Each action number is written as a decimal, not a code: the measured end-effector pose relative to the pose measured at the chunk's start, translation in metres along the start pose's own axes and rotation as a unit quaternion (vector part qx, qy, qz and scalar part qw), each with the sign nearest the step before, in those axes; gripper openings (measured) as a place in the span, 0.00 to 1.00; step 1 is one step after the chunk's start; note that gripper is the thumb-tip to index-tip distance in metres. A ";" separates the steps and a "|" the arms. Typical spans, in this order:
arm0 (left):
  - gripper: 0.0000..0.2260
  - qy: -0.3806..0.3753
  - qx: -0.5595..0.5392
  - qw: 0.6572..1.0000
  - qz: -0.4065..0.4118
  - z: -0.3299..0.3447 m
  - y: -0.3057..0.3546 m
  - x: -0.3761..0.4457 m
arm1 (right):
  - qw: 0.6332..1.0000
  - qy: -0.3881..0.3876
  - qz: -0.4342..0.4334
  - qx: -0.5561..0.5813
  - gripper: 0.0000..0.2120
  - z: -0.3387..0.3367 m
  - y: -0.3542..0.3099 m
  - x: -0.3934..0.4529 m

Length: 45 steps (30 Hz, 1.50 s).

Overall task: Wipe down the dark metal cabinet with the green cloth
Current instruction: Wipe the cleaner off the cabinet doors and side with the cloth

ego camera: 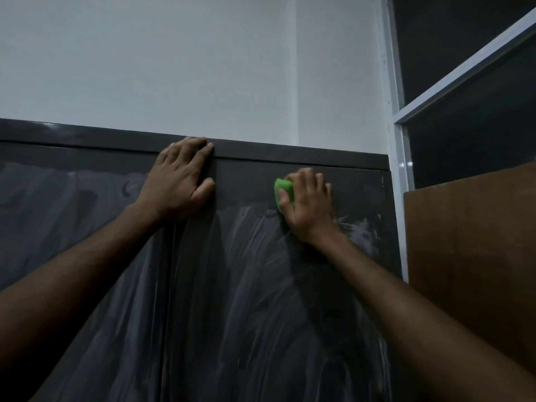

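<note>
I see my right hand [307,203] clamped around the green cloth [282,190], which bulges out at its thumb side against the cabinet [261,285] door, centre-right of frame. My left hand [181,177] lies flat, fingers together, upper centre.

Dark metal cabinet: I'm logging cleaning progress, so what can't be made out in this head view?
- Dark metal cabinet: lower doors and left side cut off by the frame edges.
- Its top surface: hidden, seen from below.
- Small green cloth: mostly covered by the right hand.
- Door seam near the top: covered by the left hand.
</note>
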State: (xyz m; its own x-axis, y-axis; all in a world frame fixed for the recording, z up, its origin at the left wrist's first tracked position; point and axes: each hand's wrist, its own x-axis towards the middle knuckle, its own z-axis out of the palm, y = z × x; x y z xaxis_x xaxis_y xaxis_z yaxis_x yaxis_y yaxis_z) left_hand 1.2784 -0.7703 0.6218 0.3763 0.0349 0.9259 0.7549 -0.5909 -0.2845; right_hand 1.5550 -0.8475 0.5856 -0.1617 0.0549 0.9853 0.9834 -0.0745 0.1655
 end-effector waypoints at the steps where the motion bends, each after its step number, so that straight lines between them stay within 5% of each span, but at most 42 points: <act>1: 0.37 -0.004 -0.003 1.000 0.002 -0.002 -0.001 0.000 | 1.000 -0.010 -0.008 -0.005 0.21 -0.005 0.013 -0.010; 7: 0.38 -0.022 -0.028 0.999 0.005 -0.012 -0.003 -0.001 | 0.984 0.011 0.176 0.006 0.17 -0.014 0.023 0.035; 13: 0.36 -0.017 -0.022 1.000 0.014 -0.019 -0.025 -0.018 | 0.999 -0.031 -0.003 0.014 0.20 0.005 -0.052 -0.018; 19: 0.40 -0.045 0.009 0.999 -0.013 -0.038 -0.061 -0.027 | 0.986 0.000 0.164 0.019 0.17 0.005 -0.063 0.026; 23: 0.42 -0.063 0.010 0.998 0.000 -0.042 -0.065 -0.030 | 0.998 -0.033 0.030 0.047 0.17 0.025 -0.145 0.013; 26: 0.42 -0.063 0.009 0.998 0.016 -0.043 -0.075 -0.038 | 0.997 -0.057 -0.044 0.036 0.19 0.019 -0.139 -0.019; 32: 0.41 -0.054 0.012 0.998 0.003 -0.048 -0.105 -0.051 | 0.992 -0.018 0.121 0.032 0.15 0.026 -0.165 0.033; 38: 0.38 -0.036 -0.007 0.999 0.012 -0.050 -0.113 -0.053 | 0.995 -0.052 -0.074 0.037 0.15 0.031 -0.194 0.000; 42: 0.39 -0.037 -0.006 0.999 -0.003 -0.054 -0.130 -0.055 | 0.996 -0.018 0.084 0.028 0.16 0.030 -0.192 0.048; 45: 0.40 -0.049 -0.003 0.999 0.004 -0.055 -0.134 -0.057 | 0.996 -0.010 0.084 0.033 0.16 0.041 -0.235 0.066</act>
State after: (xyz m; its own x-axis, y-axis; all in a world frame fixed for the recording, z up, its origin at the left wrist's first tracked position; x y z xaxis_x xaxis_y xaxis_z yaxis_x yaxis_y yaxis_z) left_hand 1.1260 -0.7377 0.6208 0.4329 0.1096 0.8947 0.7485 -0.5968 -0.2891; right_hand 1.3166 -0.7854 0.6097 0.0069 0.0665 0.9978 0.9998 -0.0180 -0.0057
